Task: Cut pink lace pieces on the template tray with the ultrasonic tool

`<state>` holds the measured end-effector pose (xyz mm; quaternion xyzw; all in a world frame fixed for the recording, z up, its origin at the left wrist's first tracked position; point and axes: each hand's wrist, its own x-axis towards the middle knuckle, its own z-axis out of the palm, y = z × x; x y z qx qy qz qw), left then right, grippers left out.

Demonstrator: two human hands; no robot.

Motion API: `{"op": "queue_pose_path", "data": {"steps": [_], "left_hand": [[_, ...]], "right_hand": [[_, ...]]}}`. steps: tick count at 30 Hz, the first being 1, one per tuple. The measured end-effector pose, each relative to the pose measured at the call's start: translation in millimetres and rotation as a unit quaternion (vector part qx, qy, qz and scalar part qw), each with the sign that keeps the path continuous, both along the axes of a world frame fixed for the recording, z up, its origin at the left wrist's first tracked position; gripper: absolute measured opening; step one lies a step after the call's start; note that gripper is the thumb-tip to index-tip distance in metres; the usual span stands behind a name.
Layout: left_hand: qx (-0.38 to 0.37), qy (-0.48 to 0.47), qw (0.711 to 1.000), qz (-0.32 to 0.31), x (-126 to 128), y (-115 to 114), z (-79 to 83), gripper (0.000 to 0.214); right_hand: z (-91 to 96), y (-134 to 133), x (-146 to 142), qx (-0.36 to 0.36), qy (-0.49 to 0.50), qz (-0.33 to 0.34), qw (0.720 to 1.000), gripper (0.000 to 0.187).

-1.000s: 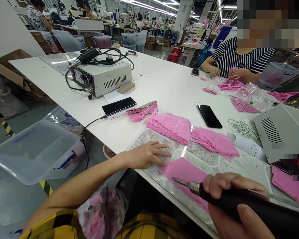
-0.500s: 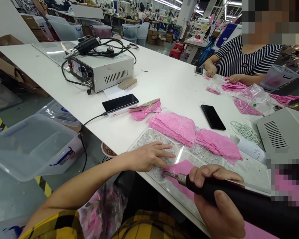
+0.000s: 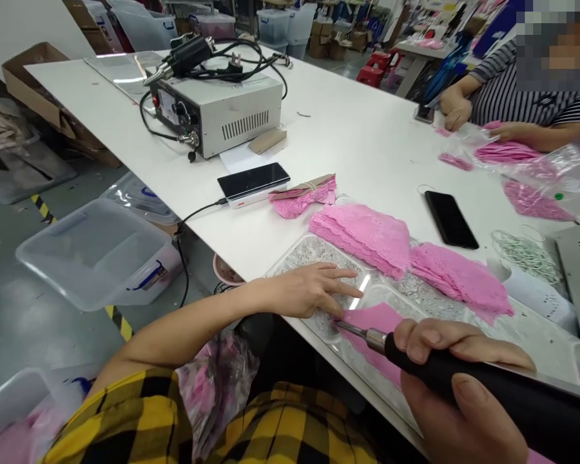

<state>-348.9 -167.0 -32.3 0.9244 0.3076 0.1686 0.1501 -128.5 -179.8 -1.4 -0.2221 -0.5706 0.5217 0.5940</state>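
My right hand (image 3: 464,367) is wrapped round a thick black handheld power tool (image 3: 526,406) with a slim metal tip. That tip meets the left edge of a flat pink fabric piece (image 3: 377,316), close to my left thumb. Palm down, my left hand (image 3: 304,290) lies with its fingers spread on the clear plastic sheet (image 3: 290,258), its thumb at the fabric's edge. Just beyond are a stack of pink lace pieces (image 3: 362,235) and, to its right, another pink stack (image 3: 459,277). My right hand and the tool hide part of the fabric.
A grey control box (image 3: 241,113) carries another black tool and cables. Two phones (image 3: 254,182) (image 3: 450,219), a tied pink bundle (image 3: 304,195) and green elastic loops (image 3: 526,254) lie on the white table. Across it, a person in a striped top (image 3: 507,84) handles pink pieces.
The view has shifted, so the table's things appear further right and mostly higher. My hands, the tool and the fabric keep nearly the same places relative to each other.
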Motion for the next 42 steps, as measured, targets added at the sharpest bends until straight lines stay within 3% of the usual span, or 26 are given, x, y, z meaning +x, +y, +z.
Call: {"op": "queue_pose_path", "data": {"steps": [4, 12, 22, 42], "left_hand": [[-0.010, -0.007, 1.000, 0.002, 0, 1, -1.7, 0.045], [0.035, -0.186, 0.982, 0.022, -9, -5, -3.5, 0.038], [0.046, -0.076, 0.996, 0.009, -9, -8, -5.3, 0.050], [0.044, -0.066, 0.997, 0.015, -8, -8, -5.5, 0.046]], "right_hand": [[2.3, 0, 3, -0.013, -0.008, -0.028, 1.000, 0.015], [14.1, 15, 5, -0.005, 0.030, -0.099, 0.995, 0.013], [2.1, 11, -7, -0.008, 0.042, -0.046, 0.998, 0.011], [0.7, 13, -15, 0.009, 0.038, -0.037, 0.999, 0.008]]}}
